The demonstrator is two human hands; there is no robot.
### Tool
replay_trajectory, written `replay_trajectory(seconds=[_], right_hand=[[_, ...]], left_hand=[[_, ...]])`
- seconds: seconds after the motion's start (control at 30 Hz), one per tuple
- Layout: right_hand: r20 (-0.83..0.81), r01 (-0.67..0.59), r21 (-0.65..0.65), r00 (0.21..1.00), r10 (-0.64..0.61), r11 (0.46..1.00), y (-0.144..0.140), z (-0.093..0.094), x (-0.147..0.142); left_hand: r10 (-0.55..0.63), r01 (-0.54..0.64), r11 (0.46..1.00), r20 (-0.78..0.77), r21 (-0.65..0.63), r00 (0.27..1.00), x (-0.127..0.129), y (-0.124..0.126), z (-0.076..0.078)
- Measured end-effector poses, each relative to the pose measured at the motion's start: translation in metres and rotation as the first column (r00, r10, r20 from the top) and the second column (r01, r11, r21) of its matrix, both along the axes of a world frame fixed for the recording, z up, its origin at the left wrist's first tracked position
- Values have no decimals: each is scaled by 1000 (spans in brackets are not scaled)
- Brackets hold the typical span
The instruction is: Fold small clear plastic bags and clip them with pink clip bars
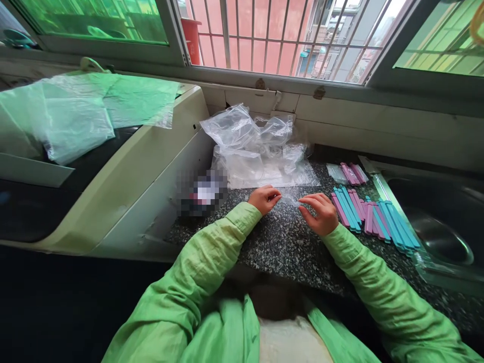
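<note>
A small clear plastic bag [289,200] stretches between my two hands, just above the dark speckled countertop [276,242]. My left hand [265,198] pinches its left end with the fingers curled. At the other end, the fingertips of my right hand [319,213] grip the bag's edge, the thumb lying lower. Right of that hand lie several flat strips that look like bag clips, some teal [347,209] and some pink [340,209], in loose rows. A small packet [337,174] and more pink strips [350,173] sit behind them.
Crumpled clear plastic bags [260,151] are heaped against the tiled wall. A blurred-out object [204,192] stands left of my hands, beside a large cream-coloured appliance [151,166] draped with plastic sheets [79,116]. A sink [438,232] is at right, below a barred window [280,38].
</note>
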State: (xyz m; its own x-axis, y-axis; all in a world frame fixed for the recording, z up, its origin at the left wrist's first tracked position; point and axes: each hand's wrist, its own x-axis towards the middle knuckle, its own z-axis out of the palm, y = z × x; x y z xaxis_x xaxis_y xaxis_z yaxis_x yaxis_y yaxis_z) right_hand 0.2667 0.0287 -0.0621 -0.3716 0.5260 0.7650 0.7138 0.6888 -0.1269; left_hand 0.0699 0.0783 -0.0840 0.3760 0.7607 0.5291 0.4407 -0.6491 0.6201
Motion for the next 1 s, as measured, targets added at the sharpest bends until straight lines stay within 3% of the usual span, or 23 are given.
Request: replay_trajectory(seconds=[1.0], right_hand=[[1, -32, 13, 999, 32, 999, -4, 11, 3]], left_hand=[[-68, 62, 997, -104, -54, 992, 3, -8, 4]])
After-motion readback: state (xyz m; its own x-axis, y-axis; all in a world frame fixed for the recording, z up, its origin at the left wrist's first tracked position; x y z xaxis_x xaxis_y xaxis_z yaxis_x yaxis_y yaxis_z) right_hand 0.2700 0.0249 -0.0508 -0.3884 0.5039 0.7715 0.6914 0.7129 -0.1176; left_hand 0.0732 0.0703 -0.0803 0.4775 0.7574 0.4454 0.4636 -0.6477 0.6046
